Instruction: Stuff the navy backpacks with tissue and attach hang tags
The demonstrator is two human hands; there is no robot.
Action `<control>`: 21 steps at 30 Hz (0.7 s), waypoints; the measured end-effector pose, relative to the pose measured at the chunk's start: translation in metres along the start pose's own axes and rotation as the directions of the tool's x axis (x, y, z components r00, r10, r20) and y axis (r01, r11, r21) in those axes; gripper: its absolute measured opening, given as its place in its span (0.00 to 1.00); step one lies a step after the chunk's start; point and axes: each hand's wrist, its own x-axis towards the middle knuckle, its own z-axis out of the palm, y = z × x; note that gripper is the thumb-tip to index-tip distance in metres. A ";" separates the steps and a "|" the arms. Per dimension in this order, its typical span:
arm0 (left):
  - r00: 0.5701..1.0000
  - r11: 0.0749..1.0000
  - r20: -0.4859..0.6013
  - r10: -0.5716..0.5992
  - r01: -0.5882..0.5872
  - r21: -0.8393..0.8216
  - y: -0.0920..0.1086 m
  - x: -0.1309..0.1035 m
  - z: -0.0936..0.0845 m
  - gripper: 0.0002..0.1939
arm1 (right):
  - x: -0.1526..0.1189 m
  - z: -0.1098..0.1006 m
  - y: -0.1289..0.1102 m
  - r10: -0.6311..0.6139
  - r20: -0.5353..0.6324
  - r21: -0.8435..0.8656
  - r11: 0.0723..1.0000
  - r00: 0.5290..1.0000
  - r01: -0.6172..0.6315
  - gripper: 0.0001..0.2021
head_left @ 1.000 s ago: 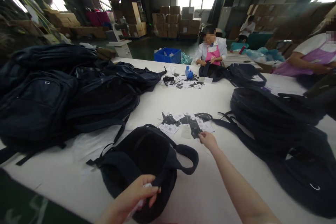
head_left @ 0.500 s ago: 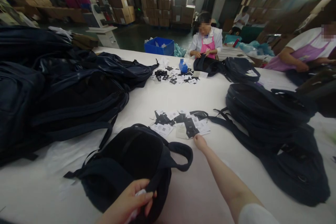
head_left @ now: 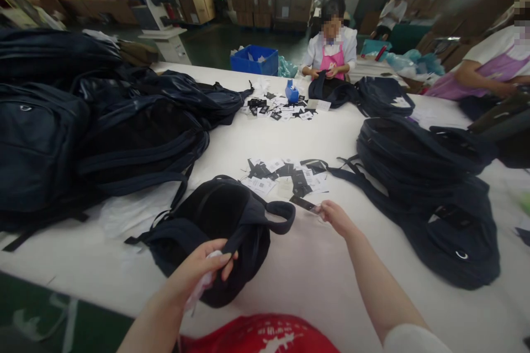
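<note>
Low in the middle of the view, my left hand (head_left: 213, 265) is closed around a strap of a dark navy backpack (head_left: 199, 220), with some white material also in the palm. The backpack lies on the white table with its black padded back upward and a strap loop curving to the right. My right hand (head_left: 334, 216) pinches a black hang tag (head_left: 304, 203) by its end, just above the table and to the right of that loop. Beyond it lies a scattered pile of black and white tags (head_left: 265, 176).
Dark backpacks are heaped on the left (head_left: 136, 138), and more are stacked on the right (head_left: 418, 149). Across the table (head_left: 285, 140), a co-worker (head_left: 331, 49) in a pink apron handles another bag. Near that person are more tags and a blue tape dispenser (head_left: 292, 92).
My right hand has drawn back from the tag pile, towards me, with a black tag now in its fingers. My left hand keeps its hold on the strap. The view has tilted down.
</note>
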 end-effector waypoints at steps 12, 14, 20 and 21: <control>0.988 0.987 -0.046 0.147 -0.144 0.069 0.043 -0.047 0.049 0.20 | -0.075 -0.012 -0.013 0.157 0.049 0.051 0.986 0.986 -0.160 0.22; 0.989 0.984 -0.008 0.146 -0.144 0.109 0.036 -0.042 0.060 0.19 | -0.091 -0.013 -0.018 0.160 0.052 0.020 0.987 0.986 -0.161 0.23; 0.941 0.857 0.034 0.338 -0.323 0.402 0.022 -0.034 0.092 0.30 | -0.158 -0.014 -0.071 -0.127 0.042 -0.252 0.958 0.991 0.133 0.22; 0.921 0.794 0.063 0.385 -0.365 0.486 0.024 -0.034 0.096 0.34 | -0.169 -0.013 -0.081 -0.179 0.036 -0.268 0.946 0.983 0.183 0.22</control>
